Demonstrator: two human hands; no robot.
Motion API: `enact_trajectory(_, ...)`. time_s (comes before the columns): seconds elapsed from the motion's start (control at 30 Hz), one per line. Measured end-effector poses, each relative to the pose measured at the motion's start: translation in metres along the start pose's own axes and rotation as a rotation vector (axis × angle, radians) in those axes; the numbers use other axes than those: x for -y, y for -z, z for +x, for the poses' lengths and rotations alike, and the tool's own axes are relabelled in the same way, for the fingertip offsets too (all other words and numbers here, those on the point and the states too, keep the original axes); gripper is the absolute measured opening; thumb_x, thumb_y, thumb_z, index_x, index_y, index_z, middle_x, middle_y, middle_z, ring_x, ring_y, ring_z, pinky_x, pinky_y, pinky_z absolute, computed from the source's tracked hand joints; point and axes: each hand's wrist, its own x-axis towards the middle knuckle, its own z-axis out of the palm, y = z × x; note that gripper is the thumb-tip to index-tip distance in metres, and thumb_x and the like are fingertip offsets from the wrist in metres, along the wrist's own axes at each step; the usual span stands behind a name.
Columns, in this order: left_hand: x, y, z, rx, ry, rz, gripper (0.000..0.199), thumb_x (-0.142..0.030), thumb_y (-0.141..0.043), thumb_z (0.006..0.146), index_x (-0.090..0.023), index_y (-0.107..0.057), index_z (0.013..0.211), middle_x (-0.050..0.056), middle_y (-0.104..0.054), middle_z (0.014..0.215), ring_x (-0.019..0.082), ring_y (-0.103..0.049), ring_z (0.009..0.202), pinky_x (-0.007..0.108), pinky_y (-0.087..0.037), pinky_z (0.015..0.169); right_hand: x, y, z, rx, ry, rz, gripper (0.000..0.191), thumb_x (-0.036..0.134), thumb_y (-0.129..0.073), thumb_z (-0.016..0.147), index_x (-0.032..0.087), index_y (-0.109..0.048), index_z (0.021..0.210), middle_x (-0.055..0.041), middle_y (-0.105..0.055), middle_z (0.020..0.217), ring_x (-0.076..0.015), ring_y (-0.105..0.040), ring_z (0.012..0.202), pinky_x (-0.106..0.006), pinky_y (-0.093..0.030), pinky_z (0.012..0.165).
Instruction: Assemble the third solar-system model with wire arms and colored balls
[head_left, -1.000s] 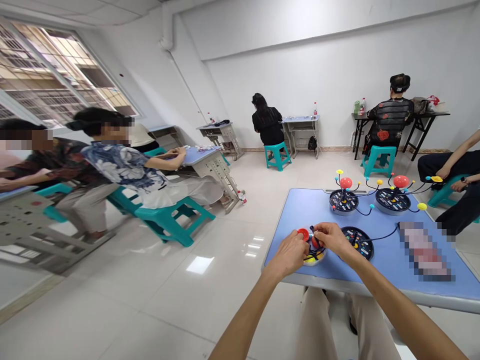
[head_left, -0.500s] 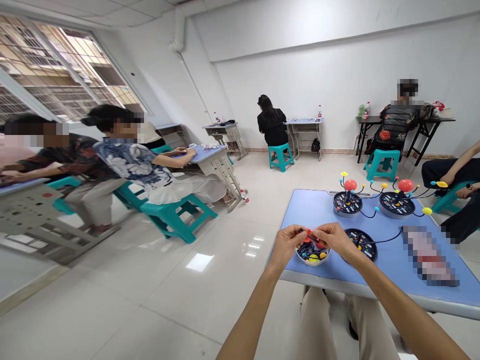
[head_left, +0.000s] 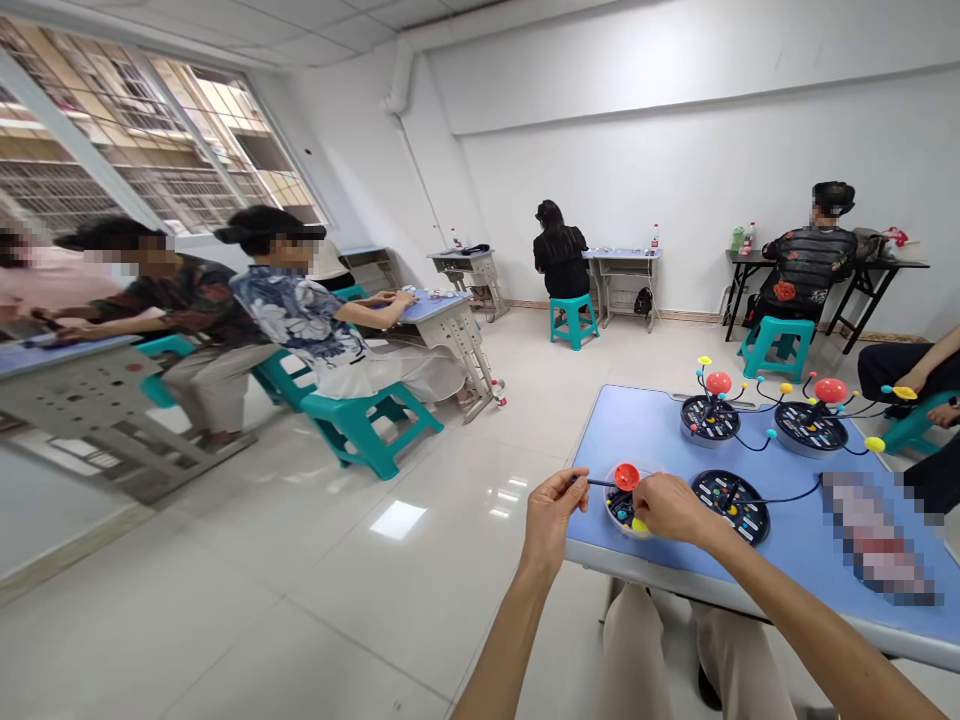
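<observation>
1. The left hand's [head_left: 553, 512] grip is pinched closed, thumb against finger, on one end of a thin black rod [head_left: 598, 483], just left of the bowl [head_left: 619, 531].
2. The rod's other end meets a red half-ball [head_left: 627, 477] at the bowl's far side (whether the two are joined, I can't say from here).
3. The right hand [head_left: 670, 506] is over the bowl's right side, fingers bent downward; its own back hides the fingertips, so I cannot tell how far that grip is parted or whether it holds anything.
4. A yellow piece [head_left: 640, 525] sits in the bowl, just beside the right hand.
5. On the blue tabletop [head_left: 615, 430], a round black base [head_left: 754, 515] lies right of the bowl; two models with red balls [head_left: 718, 383] stand beyond the bowl, rightward.
</observation>
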Motion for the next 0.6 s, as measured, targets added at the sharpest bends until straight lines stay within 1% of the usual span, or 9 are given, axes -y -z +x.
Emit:
enact_trajectory(0.07,-0.002,-0.002,-0.003,0.005,0.008,-0.022,0.031,-0.033,-0.08,0.062,-0.013,-0.073,0.085,-0.003,-0.059,0.059,0.008,-0.05,0.055,0.024,-0.04,0.058,-0.004,0.007,-0.001,-0.04,0.002,0.032,0.021,0.007,-0.051,0.073,0.017,-0.068,0.066,-0.0042,-0.066,0.067,-0.0157,-0.056,0.064,-0.026,-0.028,0.056)
enact_trajectory(0.13,-0.004,-0.004,-0.007,0.015,0.017,-0.057,0.032,-0.032,-0.08,0.062,-0.013,-0.073,0.086,-0.002,-0.061,0.062,0.009,-0.052,0.056,0.023,-0.042,0.059,-0.01,0.015,-0.003,-0.102,-0.001,0.16,0.023,0.012,-0.047,0.079,0.018,-0.069,0.082,-0.0012,-0.062,0.065,-0.0135,-0.052,0.06,-0.025,-0.029,0.055)
enact_trajectory(0.17,-0.006,-0.005,-0.01,0.018,0.022,-0.08,0.032,-0.032,-0.08,0.062,-0.012,-0.073,0.086,-0.001,-0.062,0.064,0.009,-0.053,0.057,0.024,-0.043,0.059,-0.013,0.02,-0.006,-0.134,-0.006,0.313,0.024,0.014,-0.047,0.08,0.018,-0.068,0.091,0.0006,-0.06,0.063,-0.0123,-0.048,0.057,-0.024,-0.029,0.054)
enact_trajectory(0.23,-0.009,-0.01,-0.016,0.02,0.03,-0.134,0.032,-0.032,-0.08,0.063,-0.012,-0.073,0.087,0.001,-0.065,0.068,0.01,-0.056,0.06,0.024,-0.046,0.061,-0.019,0.028,-0.014,-0.182,-0.011,0.775,0.023,0.02,-0.052,0.079,0.018,-0.066,0.097,0.0033,-0.054,0.061,-0.0101,-0.041,0.051,-0.023,-0.028,0.05)
enact_trajectory(0.3,-0.011,-0.015,-0.023,0.02,0.03,-0.185,0.03,-0.032,-0.08,0.064,-0.013,-0.073,0.086,0.002,-0.066,0.07,0.011,-0.058,0.062,0.025,-0.048,0.063,-0.024,0.033,-0.024,-0.182,-0.012,1.259,0.018,0.024,-0.061,0.075,0.016,-0.067,0.09,0.0031,-0.053,0.062,-0.0085,-0.038,0.051,-0.022,-0.026,0.048)
enact_trajectory(0.37,-0.013,-0.023,-0.03,0.015,0.023,-0.226,0.029,-0.032,-0.08,0.065,-0.013,-0.072,0.086,0.003,-0.068,0.071,0.011,-0.06,0.063,0.026,-0.05,0.065,-0.028,0.035,-0.035,-0.151,-0.004,1.57,0.017,0.025,-0.069,0.071,0.013,-0.07,0.084,0.0005,-0.054,0.065,-0.008,-0.04,0.054,-0.021,-0.026,0.048)
enact_trajectory(0.47,-0.011,-0.036,-0.037,-0.012,0.001,-0.28,0.029,-0.032,-0.08,0.066,-0.013,-0.072,0.086,0.004,-0.069,0.071,0.013,-0.062,0.066,0.026,-0.052,0.067,-0.031,0.033,-0.045,-0.128,0.018,1.852,0.026,0.017,-0.077,0.063,0.01,-0.074,0.087,-0.003,-0.057,0.071,-0.0083,-0.045,0.059,-0.021,-0.033,0.05)
enact_trajectory(0.53,-0.01,-0.044,-0.04,-0.037,-0.013,-0.312,0.03,-0.033,-0.081,0.065,-0.014,-0.071,0.085,0.004,-0.069,0.07,0.013,-0.063,0.067,0.026,-0.053,0.067,-0.032,0.03,-0.047,-0.138,0.032,1.961,0.03,0.014,-0.08,0.06,0.008,-0.074,0.088,-0.004,-0.057,0.074,-0.0083,-0.047,0.062,-0.02,-0.037,0.053)
enact_trajectory(0.6,-0.008,-0.051,-0.043,-0.051,-0.016,-0.329,0.03,-0.032,-0.082,0.063,-0.014,-0.071,0.085,0.003,-0.069,0.069,0.014,-0.063,0.067,0.026,-0.053,0.066,-0.032,0.026,-0.048,-0.175,0.04,2.025,0.028,0.017,-0.082,0.062,0.007,-0.074,0.087,-0.0029,-0.055,0.072,-0.0072,-0.045,0.061,-0.018,-0.037,0.051)
